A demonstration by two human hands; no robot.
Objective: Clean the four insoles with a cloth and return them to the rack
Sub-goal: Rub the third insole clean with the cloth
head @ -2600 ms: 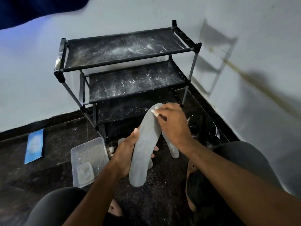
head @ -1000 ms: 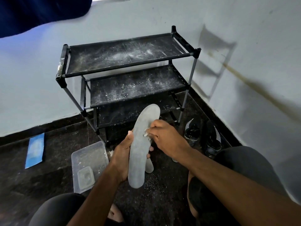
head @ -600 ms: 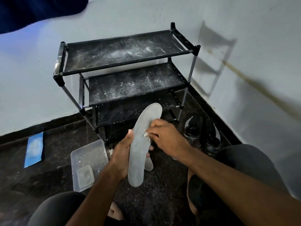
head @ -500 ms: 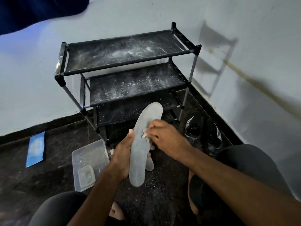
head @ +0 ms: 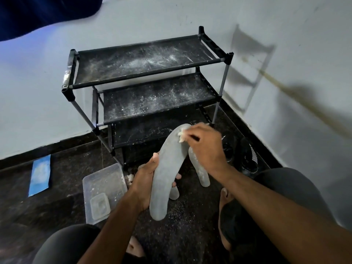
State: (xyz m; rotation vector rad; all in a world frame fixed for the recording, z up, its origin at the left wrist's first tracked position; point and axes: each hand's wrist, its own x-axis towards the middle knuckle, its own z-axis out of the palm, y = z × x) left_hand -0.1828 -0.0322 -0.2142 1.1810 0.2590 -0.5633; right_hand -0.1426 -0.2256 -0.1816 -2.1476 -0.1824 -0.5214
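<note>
- Right now my left hand [head: 146, 180] grips a grey insole [head: 167, 168] around its lower half, holding it upright in front of the rack [head: 146, 73], well off the floor.
- My right hand [head: 203, 147] pinches a small whitish cloth [head: 181, 134] against the top end of that insole; the insole bends over under the pressure.
- I judge this one mid-wipe: the cloth sits at the toe end and the rest of the surface looks an even dull grey, so I cannot tell how much of it is clean.
- A second insole [head: 200, 172] lies on the floor just behind my right wrist, and the end of another [head: 174, 193] pokes out below my left hand. A fourth I cannot make out.
- No insole sits on any shelf of the rack that I can see; the top two shelves carry only white dust. So I reckon the returning step has not begun for any of them.
- Beside the rack stands a clear plastic tub [head: 103, 191], and dark shoes [head: 247, 159] sit by the wall.
- Left to do, as I read it: finish this insole, wipe whichever others are unwiped, then place all four on the rack.
</note>
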